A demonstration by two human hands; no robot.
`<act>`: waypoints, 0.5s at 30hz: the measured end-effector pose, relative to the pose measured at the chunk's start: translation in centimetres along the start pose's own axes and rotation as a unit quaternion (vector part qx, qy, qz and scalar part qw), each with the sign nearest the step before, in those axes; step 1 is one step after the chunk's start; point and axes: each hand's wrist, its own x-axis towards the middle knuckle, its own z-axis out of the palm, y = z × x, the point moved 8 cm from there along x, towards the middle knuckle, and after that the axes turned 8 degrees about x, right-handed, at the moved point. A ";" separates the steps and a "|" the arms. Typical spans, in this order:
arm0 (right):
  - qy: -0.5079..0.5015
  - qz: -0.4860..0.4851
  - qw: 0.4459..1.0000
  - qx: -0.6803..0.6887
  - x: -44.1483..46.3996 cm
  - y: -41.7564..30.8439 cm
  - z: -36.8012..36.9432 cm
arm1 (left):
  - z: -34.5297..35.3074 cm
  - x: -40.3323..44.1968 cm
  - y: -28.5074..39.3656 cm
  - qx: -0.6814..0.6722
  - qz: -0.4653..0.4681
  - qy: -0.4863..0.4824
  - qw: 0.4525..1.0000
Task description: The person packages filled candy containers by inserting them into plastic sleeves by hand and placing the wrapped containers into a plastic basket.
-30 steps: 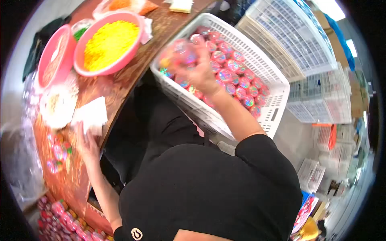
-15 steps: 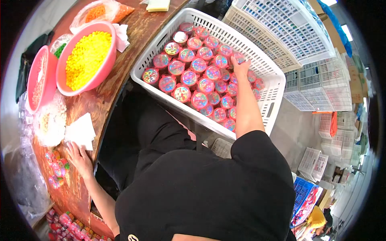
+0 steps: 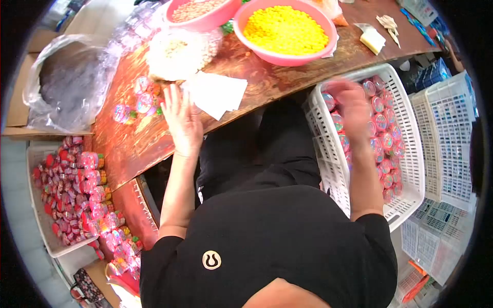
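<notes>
My left hand (image 3: 183, 123) lies with its fingers spread on the worn wooden table (image 3: 136, 154). It holds nothing. Its fingertips are beside white paper sheets (image 3: 218, 95) and a few small jars with shiny, colourful lids (image 3: 146, 102). Over the left part of a white plastic basket (image 3: 418, 169) is my right hand (image 3: 352, 105), smeared by motion, so its fingers and anything in them cannot be made out. Rows of small jars with shiny lids (image 3: 380, 122) fill much of that basket. Behind the papers sits a pale heap of small pieces in a clear bag (image 3: 177, 54).
A pink bowl of yellow pieces (image 3: 287, 33) and another pink bowl (image 3: 197, 11) stand at the back. At lower left is a bin of red-lidded jars (image 3: 61, 200). Stacked crates (image 3: 444, 133) rise at the right. A bag-lined box (image 3: 72, 87) stands at far left.
My view has swung left towards the table. My right hand has moved from the basket's far right side to its table side. My left hand stays by the papers, fingers now spread wider.
</notes>
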 end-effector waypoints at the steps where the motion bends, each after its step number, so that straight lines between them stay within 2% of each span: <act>1: -0.086 0.202 0.973 0.073 0.7 0.6 6.4 | -0.5 0.2 1.1 0.000 0.015 0.011 1.000; 2: -0.134 0.237 0.957 0.101 0.8 0.8 11.2 | -0.7 0.3 2.3 0.023 0.039 0.013 0.999; 3: -0.154 0.207 0.959 0.115 1.0 2.3 14.7 | -0.9 0.4 3.4 0.047 0.062 0.015 0.997; 4: -0.151 0.206 0.959 0.120 1.9 2.1 17.3 | -1.2 0.4 4.5 0.035 0.072 0.011 0.997; 5: -0.098 0.168 0.969 0.152 2.8 1.8 18.9 | -1.6 0.2 5.3 0.027 0.079 0.006 0.996; 7: -0.108 0.244 0.929 0.258 3.5 3.8 21.3 | -2.2 -0.4 6.0 0.019 0.095 0.006 0.995; 8: -0.078 0.234 0.932 0.267 4.0 2.5 21.5 | -3.1 -0.6 4.9 -0.135 0.030 0.047 0.989; 9: -0.080 0.239 0.927 0.279 3.8 2.6 21.8 | -3.6 -0.8 3.6 -0.284 -0.033 0.095 0.953; 10: -0.128 0.231 0.934 0.240 4.0 1.9 22.3 | -1.7 -1.9 1.4 -0.451 -0.167 0.100 0.871; 11: -0.172 0.221 0.939 0.199 3.9 1.2 22.7 | -2.9 -1.7 0.6 -0.441 -0.175 0.111 0.873; 12: -0.191 0.240 0.928 0.212 3.3 1.6 23.2 | -0.5 -2.2 0.1 -0.639 -0.307 -0.018 0.705; 13: -0.202 0.241 0.925 0.215 3.0 1.2 23.5 | 1.3 -3.6 1.8 -0.776 -0.403 -0.141 0.463; 15: -0.172 0.339 0.878 0.291 2.3 1.4 23.8 | 2.2 -4.3 1.3 -0.776 -0.398 -0.134 0.470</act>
